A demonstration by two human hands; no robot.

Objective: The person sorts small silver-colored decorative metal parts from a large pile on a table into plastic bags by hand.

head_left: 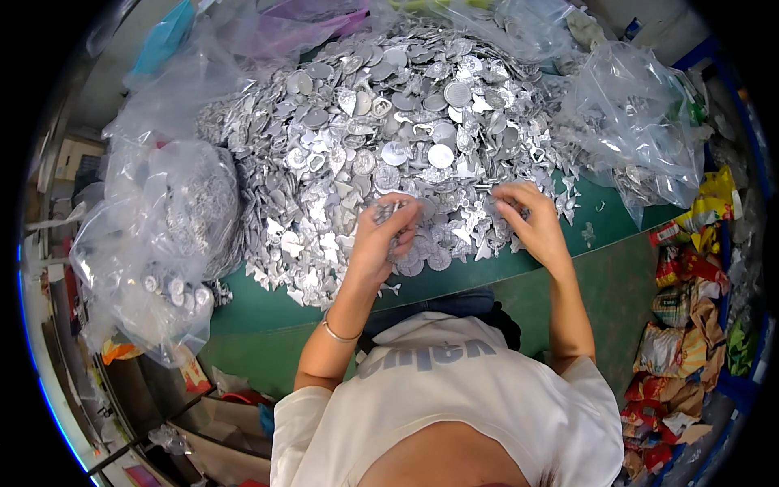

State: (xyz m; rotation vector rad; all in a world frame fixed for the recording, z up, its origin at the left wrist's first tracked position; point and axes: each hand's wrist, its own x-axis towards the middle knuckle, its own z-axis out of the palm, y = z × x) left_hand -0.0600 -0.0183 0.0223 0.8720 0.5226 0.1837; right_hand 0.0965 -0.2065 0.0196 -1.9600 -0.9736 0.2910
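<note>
A wide heap of small silvery metal pieces (324, 154) covers the middle of the green table (268, 308). Round discs, star-like shapes and other flat forms mix in it. My left hand (385, 239) is closed around several small metal pieces (388, 213), held above the near part of the heap. To its right, my right hand (531, 223) curls its fingers over the heap's near right edge. Grey bits show between that thumb and fingers, but their shape is blurred. A bracelet (339, 333) circles my left wrist.
Clear plastic bags of metal pieces stand at the left (162, 235) and right (637, 122) of the heap. Blue (162, 36) and purple (304, 28) containers sit behind. Colourful packages (673, 349) lie stacked at the right; cardboard boxes (223, 438) are at lower left.
</note>
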